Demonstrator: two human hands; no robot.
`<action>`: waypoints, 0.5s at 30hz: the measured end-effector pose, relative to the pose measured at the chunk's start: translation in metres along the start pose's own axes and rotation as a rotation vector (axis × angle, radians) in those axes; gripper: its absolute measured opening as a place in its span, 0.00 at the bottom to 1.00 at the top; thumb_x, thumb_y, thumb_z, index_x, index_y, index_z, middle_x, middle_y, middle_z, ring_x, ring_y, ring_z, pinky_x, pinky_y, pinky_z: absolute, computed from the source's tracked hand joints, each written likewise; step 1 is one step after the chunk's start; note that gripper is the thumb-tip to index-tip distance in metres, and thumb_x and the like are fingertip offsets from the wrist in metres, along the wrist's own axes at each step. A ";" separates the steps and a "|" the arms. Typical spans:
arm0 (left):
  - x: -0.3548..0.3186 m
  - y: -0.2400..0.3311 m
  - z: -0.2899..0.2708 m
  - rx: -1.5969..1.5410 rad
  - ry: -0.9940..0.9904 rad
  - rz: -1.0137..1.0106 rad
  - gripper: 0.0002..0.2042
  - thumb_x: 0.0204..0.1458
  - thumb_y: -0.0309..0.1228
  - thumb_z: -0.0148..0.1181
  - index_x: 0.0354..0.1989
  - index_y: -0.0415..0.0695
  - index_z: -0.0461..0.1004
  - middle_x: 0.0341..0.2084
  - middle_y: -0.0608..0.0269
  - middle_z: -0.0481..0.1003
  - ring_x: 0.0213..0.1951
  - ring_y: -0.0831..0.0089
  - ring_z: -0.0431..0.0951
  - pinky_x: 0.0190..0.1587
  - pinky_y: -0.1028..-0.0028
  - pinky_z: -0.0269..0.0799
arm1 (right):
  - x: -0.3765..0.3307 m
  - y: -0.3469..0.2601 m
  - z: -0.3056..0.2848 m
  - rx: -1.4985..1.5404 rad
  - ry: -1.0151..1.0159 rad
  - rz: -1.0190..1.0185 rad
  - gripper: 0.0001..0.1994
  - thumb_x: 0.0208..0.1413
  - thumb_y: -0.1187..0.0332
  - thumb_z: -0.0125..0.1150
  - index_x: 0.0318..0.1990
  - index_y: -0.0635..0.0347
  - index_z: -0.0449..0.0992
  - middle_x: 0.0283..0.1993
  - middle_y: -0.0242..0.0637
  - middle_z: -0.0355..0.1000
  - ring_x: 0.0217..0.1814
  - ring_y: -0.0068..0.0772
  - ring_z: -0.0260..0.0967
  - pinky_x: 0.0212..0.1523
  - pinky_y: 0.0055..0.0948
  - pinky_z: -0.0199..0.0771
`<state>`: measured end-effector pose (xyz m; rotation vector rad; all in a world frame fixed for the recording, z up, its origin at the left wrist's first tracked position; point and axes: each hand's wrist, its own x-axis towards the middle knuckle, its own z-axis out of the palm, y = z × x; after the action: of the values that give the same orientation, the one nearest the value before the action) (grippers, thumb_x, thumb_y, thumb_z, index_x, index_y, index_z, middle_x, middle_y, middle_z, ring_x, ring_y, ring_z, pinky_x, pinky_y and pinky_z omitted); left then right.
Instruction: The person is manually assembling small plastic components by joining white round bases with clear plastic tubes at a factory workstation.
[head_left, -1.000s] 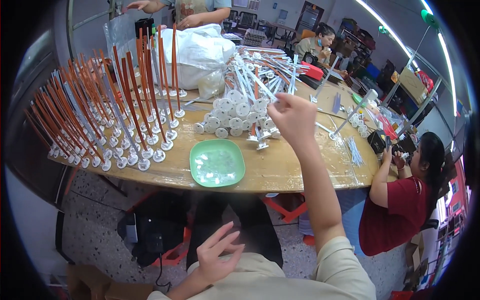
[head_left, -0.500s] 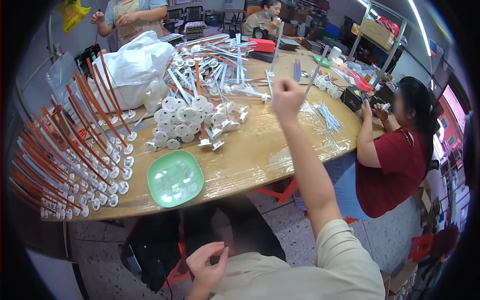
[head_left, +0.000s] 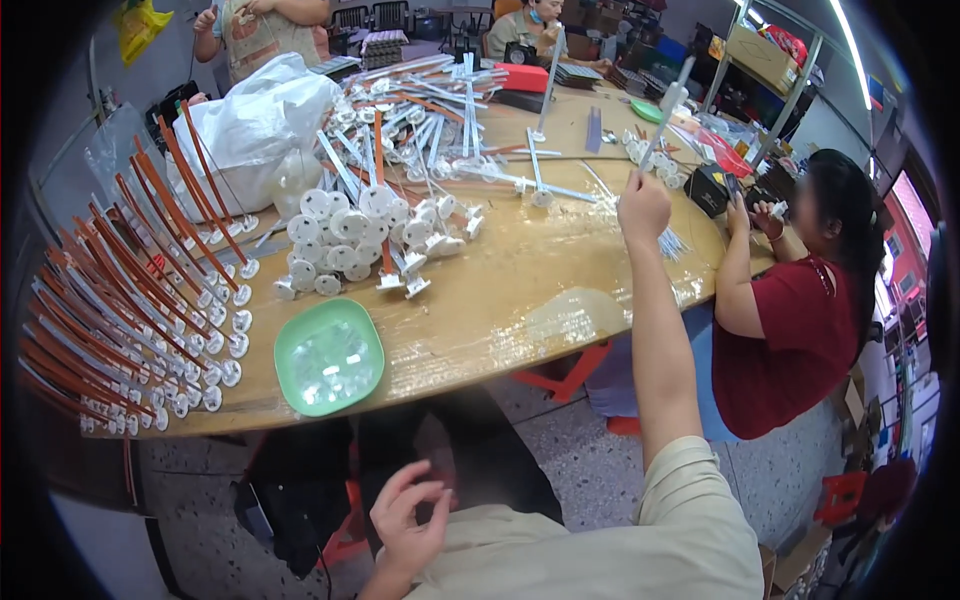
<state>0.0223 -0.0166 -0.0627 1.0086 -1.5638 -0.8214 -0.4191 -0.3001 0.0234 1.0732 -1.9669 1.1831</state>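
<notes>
Fingers of my right hand (head_left: 645,207) clamp a leaning grey strip (head_left: 656,143) over the right end of the table (head_left: 475,335), near a bundle of white sticks (head_left: 672,244); my left hand (head_left: 408,522), fingers curled and slightly parted, hovers before my shirt (head_left: 530,555), short of the near edge, where a green tray (head_left: 325,308) sits.

The tabletop (head_left: 470,340) looks like brown wood, covered by clear, wrinkled film from which light is glossily reflected. The green tray (head_left: 281,362) appears to be moulded in smooth, shiny plastic. In the white discs (head_left: 347,225) and the pale rod (head_left: 665,125), smooth plastic is suggested. The white bag (head_left: 250,125) is creased and seems made of thin plastic. Soft, matt cloth is seen in the beige sleeve (head_left: 690,490), speckled stone in the floor (head_left: 590,465), and dull cardboard in the box (head_left: 762,60).
</notes>
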 end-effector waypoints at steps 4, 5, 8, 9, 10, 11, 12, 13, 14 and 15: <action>-0.004 0.008 0.007 -0.044 -0.041 0.036 0.18 0.41 0.13 0.66 0.44 0.36 0.75 0.56 0.39 0.67 0.31 0.69 0.84 0.37 0.76 0.78 | -0.037 -0.062 -0.117 0.536 -0.427 0.156 0.13 0.60 0.62 0.58 0.31 0.61 0.82 0.19 0.32 0.69 0.21 0.26 0.63 0.24 0.32 0.60; -0.004 0.012 0.013 -0.118 -0.062 0.052 0.21 0.41 0.13 0.66 0.47 0.38 0.75 0.56 0.38 0.67 0.31 0.70 0.84 0.38 0.77 0.77 | -0.056 -0.068 -0.145 0.695 -0.622 0.243 0.12 0.59 0.64 0.58 0.31 0.61 0.82 0.19 0.28 0.68 0.21 0.19 0.61 0.23 0.29 0.58; -0.001 0.025 0.020 -0.128 -0.235 0.187 0.21 0.41 0.13 0.65 0.47 0.42 0.78 0.58 0.38 0.66 0.31 0.74 0.81 0.37 0.75 0.77 | -0.135 -0.113 -0.232 0.938 -1.141 0.167 0.07 0.54 0.71 0.62 0.27 0.65 0.81 0.23 0.32 0.74 0.23 0.18 0.69 0.23 0.21 0.65; -0.002 0.029 0.022 -0.126 -0.329 0.229 0.21 0.41 0.13 0.65 0.47 0.43 0.78 0.56 0.39 0.68 0.31 0.72 0.81 0.37 0.75 0.77 | -0.158 -0.114 -0.241 1.077 -1.127 -0.062 0.06 0.53 0.73 0.63 0.27 0.66 0.81 0.23 0.34 0.74 0.23 0.20 0.69 0.23 0.23 0.66; -0.003 0.033 0.021 -0.117 -0.417 0.268 0.22 0.40 0.13 0.64 0.47 0.43 0.79 0.54 0.41 0.70 0.31 0.70 0.81 0.36 0.75 0.77 | -0.172 -0.121 -0.257 1.107 -1.260 -0.016 0.05 0.52 0.73 0.65 0.28 0.66 0.81 0.23 0.36 0.74 0.23 0.22 0.70 0.23 0.25 0.66; 0.002 0.040 0.025 -0.106 -0.439 0.367 0.22 0.39 0.14 0.63 0.46 0.43 0.80 0.45 0.45 0.75 0.29 0.64 0.81 0.34 0.73 0.76 | -0.183 -0.127 -0.266 1.135 -1.353 0.076 0.06 0.53 0.72 0.65 0.28 0.66 0.80 0.22 0.37 0.73 0.24 0.24 0.71 0.24 0.27 0.66; -0.004 0.043 0.022 -0.113 -0.449 0.361 0.22 0.39 0.14 0.63 0.46 0.43 0.80 0.45 0.45 0.75 0.29 0.64 0.81 0.34 0.73 0.76 | -0.195 -0.128 -0.266 1.163 -1.316 0.020 0.06 0.53 0.72 0.65 0.28 0.66 0.80 0.22 0.38 0.73 0.23 0.25 0.71 0.23 0.27 0.66; -0.009 0.046 0.019 -0.072 -0.433 0.321 0.21 0.38 0.14 0.63 0.45 0.43 0.80 0.40 0.47 0.77 0.29 0.62 0.81 0.33 0.72 0.76 | -0.206 -0.131 -0.263 1.191 -1.280 -0.037 0.06 0.54 0.72 0.65 0.28 0.66 0.80 0.22 0.38 0.73 0.22 0.26 0.71 0.23 0.27 0.66; -0.012 0.047 0.018 -0.034 -0.418 0.280 0.21 0.37 0.14 0.63 0.44 0.42 0.81 0.35 0.49 0.78 0.29 0.59 0.81 0.33 0.71 0.77 | -0.212 -0.133 -0.260 1.184 -1.255 -0.099 0.06 0.54 0.72 0.65 0.29 0.66 0.80 0.22 0.39 0.72 0.22 0.26 0.71 0.23 0.26 0.66; -0.016 0.050 0.013 0.010 -0.363 0.210 0.16 0.36 0.14 0.67 0.37 0.40 0.79 0.31 0.51 0.80 0.32 0.59 0.82 0.35 0.72 0.77 | -0.218 -0.139 -0.259 1.166 -1.237 -0.091 0.06 0.55 0.71 0.65 0.31 0.66 0.80 0.22 0.39 0.72 0.22 0.25 0.71 0.23 0.25 0.67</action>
<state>0.0012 0.0187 -0.0278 0.7108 -1.9459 -0.8826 -0.1697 -0.0328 0.0161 2.9941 -1.7522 1.9093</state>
